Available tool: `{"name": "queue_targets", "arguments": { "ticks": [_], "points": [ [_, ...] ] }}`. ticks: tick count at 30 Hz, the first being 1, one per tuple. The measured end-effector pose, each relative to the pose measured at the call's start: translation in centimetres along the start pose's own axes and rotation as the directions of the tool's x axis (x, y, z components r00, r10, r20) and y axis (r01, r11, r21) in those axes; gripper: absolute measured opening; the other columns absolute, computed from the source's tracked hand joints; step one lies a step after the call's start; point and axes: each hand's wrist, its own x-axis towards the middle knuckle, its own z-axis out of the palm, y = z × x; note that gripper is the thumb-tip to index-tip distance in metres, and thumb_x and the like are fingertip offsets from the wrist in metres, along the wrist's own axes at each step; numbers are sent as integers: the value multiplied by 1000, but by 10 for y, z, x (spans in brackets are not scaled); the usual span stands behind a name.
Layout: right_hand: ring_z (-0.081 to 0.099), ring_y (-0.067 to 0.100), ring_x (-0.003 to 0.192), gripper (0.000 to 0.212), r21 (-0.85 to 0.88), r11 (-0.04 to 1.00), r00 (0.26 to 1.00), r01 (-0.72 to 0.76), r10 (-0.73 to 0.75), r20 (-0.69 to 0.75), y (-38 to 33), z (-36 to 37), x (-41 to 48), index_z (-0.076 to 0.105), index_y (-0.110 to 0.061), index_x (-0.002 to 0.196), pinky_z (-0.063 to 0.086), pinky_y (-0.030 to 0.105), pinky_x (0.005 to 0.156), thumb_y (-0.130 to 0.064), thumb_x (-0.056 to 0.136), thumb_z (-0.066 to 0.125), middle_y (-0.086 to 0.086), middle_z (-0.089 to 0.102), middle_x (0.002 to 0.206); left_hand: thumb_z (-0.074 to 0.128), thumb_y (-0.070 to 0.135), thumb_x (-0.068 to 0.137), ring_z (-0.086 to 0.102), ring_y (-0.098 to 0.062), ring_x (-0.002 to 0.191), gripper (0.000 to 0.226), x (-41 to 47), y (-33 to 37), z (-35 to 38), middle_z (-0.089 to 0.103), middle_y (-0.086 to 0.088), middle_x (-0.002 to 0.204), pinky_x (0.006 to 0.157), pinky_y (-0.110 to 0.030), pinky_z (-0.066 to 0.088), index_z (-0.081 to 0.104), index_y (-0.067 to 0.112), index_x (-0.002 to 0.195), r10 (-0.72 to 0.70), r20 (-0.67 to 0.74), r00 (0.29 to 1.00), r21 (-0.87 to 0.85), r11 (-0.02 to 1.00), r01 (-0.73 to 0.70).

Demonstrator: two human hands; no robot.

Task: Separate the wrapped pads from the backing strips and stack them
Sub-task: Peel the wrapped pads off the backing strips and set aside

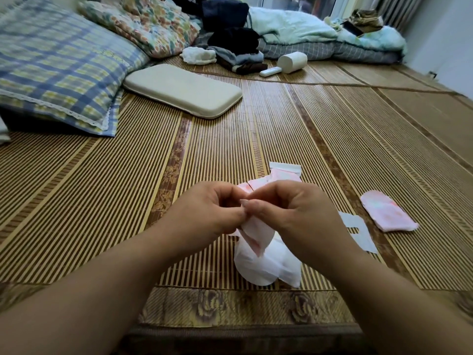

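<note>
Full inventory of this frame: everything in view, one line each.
held pad: 1, white and pink, between both hands, near edge of the mat
loose pad: 1, pink, on the mat, right of the hands
backing strip: 1, white, on the mat between right hand and loose pad
far pad: 1, pink with a white end, just behind the hands
mat: 1, brown bamboo, under everything
cushion: 1, beige, flat, left of centre
plaid pillow: 1, blue-yellow, far left
floral quilt: 1, multicolour, top left
clothes pile: 1, dark, top centre
roll: 1, white, beside the clothes
remote: 1, white, beside the roll
blanket: 1, pale teal, top right
left hand: 1, pinches held pad
right hand: 1, pinches held pad
</note>
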Motion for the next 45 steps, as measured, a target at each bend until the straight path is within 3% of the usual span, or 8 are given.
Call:
{"name": "queue_targets", "arguments": {
  "ticks": [3,5,10,14,20,25,30,45],
  "points": [
    [70,6,79,37,153,988,998,-11,1,69,4,-3,-5,66,-28,102,57,26,67,-39,68,77,-5,74,86,68,15,77,69,-27,78,4,1,1,-4,71,-13,84,71,-38,58,70,15,81,-47,-42,998,-133,990,41],
    [64,-1,89,50,14,1000,993,24,-26,116,10,-2,-9,58,-36,104,55,19,73,-47,60,77,-14,69,94,70,16,68,69,-26,75,13,2,3,-6,71,-12,81,67,-33,59,69,12,81,-97,-46,994,-319,945,77],
    [59,1,62,8,-199,971,991,133,-134,6,15,1,-9,69,-26,90,47,17,55,-25,82,68,-11,68,70,69,23,63,70,-17,72,23,2,10,0,74,-2,78,59,-23,55,71,18,85,-94,-58,994,-493,869,53],
    [56,11,53,17,-99,995,991,0,-14,-134,27,-31,6,64,-22,72,40,11,46,-7,77,57,-2,64,63,70,38,69,70,-10,76,39,2,2,5,69,0,81,63,-25,57,52,48,103,55,-189,980,-19,998,-59],
    [68,21,78,30,151,885,791,-440,462,-402,95,-132,25,55,-17,118,55,37,57,-19,88,60,11,64,103,67,45,75,61,8,78,50,3,-24,4,60,22,96,54,-9,43,48,45,121,94,-163,982,600,800,23],
    [63,27,82,36,47,711,644,-702,661,-386,149,-161,14,53,-4,126,54,39,63,-10,91,56,16,62,99,68,45,76,57,0,90,43,4,-38,1,60,13,112,63,-20,40,56,39,116,75,-194,978,681,728,79],
    [59,34,102,37,-91,671,626,-736,622,-470,161,-160,13,58,-4,122,47,51,93,-16,87,61,19,63,117,64,49,75,54,7,85,38,7,-44,1,56,19,106,62,-21,40,58,40,111,54,-166,985,698,712,79],
    [59,42,99,28,-130,604,510,-787,516,-688,185,-169,10,65,-1,112,48,44,84,-11,86,59,25,64,113,65,47,75,54,8,84,30,7,-45,-1,56,18,103,62,-21,43,61,40,104,-1,-146,989,673,733,100]
  ]
}}
